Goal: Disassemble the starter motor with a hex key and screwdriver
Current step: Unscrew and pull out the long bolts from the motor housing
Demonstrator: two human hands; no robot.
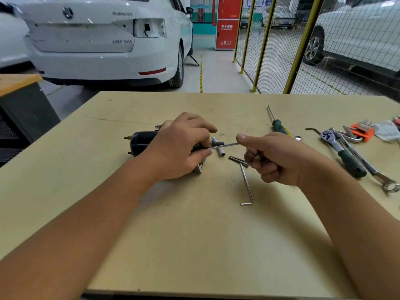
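- A bare stretch of the plywood table (194,245) is seen nearest the camera, crossed by both forearms.
- A loose hex key (246,185) lies flat on the board just ahead of that, its short leg toward the camera, untouched.
- The right hand (279,159) is curled round the bent end of a second hex key (225,146), the thumb laid along its shaft; the long leg runs level to the left, toward the motor.
- The starter motor (142,144) lies on its side at mid-table and is gripped by the left hand (179,146), whose fingers are wrapped over its right end; the key's tip is met there, though the exact seat is hidden by the fingers.
- A small socket (218,149) and a short dark rod (238,161) lie between the two hands.
- Further right, a green-handled ratchet (344,156), a spanner (372,169) and an orange hex key holder (361,132) are grouped together.
- A green screwdriver (277,124) lies beyond the right hand, tip pointing away.
- Behind the table a white car (97,40), a red cabinet (227,22) and a yellow-posted mesh fence (281,50) are visible.
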